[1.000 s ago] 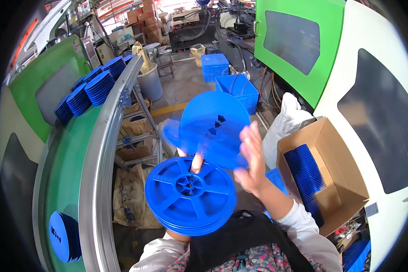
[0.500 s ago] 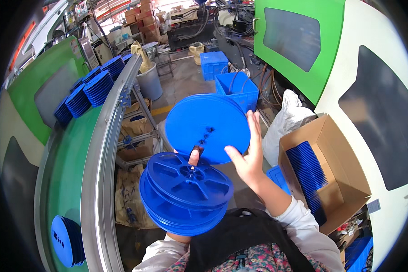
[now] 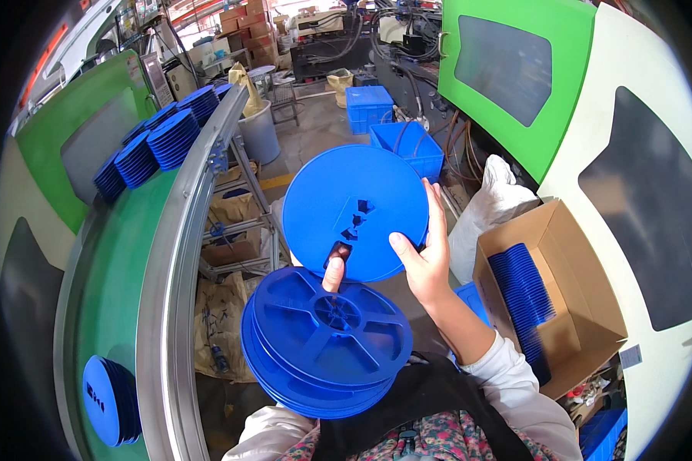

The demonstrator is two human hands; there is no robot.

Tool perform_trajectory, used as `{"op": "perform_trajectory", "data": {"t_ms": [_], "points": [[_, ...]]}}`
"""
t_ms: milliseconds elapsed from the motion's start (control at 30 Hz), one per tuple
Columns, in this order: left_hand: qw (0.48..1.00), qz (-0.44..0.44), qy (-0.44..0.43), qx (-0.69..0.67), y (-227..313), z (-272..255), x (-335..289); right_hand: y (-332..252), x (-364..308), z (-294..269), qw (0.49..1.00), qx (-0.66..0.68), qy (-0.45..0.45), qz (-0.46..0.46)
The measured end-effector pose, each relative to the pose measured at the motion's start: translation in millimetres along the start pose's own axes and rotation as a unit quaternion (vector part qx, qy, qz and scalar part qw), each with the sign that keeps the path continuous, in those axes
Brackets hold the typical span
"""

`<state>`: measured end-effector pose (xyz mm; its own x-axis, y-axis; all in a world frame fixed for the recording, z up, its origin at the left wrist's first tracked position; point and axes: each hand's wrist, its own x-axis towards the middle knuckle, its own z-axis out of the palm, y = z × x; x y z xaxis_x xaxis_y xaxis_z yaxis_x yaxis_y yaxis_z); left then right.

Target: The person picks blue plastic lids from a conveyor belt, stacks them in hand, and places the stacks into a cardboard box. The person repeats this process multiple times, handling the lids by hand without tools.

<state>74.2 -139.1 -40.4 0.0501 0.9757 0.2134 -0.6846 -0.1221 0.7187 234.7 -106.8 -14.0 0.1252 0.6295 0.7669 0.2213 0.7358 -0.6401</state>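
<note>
A flat blue plastic reel disc with small cut-outs near its middle faces me in front of my body. My left hand holds it low down, its thumb over the lower part of the face and its other fingers hidden. At the right rim my right hand grips the same disc, thumb on the face and fingers along the edge. Just below, over my left forearm, sits a stack of blue spoked reel discs; what supports it is hidden.
On my left runs a green conveyor belt with a metal rail, carrying stacks of blue discs. To the right, an open cardboard box holds a row of discs beside a white sack. Blue crates stand ahead.
The upper disc has turned to face me more squarely. The spoked stack has shifted slightly right and tilted toward me. My right thumb now lies further onto the disc's face.
</note>
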Motion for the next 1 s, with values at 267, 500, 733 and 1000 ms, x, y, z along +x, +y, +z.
{"op": "perform_trajectory", "data": {"t_ms": [267,500,733,1000], "points": [[0.998,0.066,-0.025,0.0,5,12,-5,2,-6,3,0.992,0.119,-0.006,0.047],[0.991,0.132,0.012,0.017,-7,-10,2,-8,-2,5,0.96,0.265,0.033,0.086],[0.969,0.202,0.142,0.02,-17,-32,-26,-3,-8,8,0.843,0.454,0.037,0.285],[0.924,0.247,0.293,-0.009,-60,-50,-124,93,-71,12,0.714,0.417,-0.03,0.561]]}}
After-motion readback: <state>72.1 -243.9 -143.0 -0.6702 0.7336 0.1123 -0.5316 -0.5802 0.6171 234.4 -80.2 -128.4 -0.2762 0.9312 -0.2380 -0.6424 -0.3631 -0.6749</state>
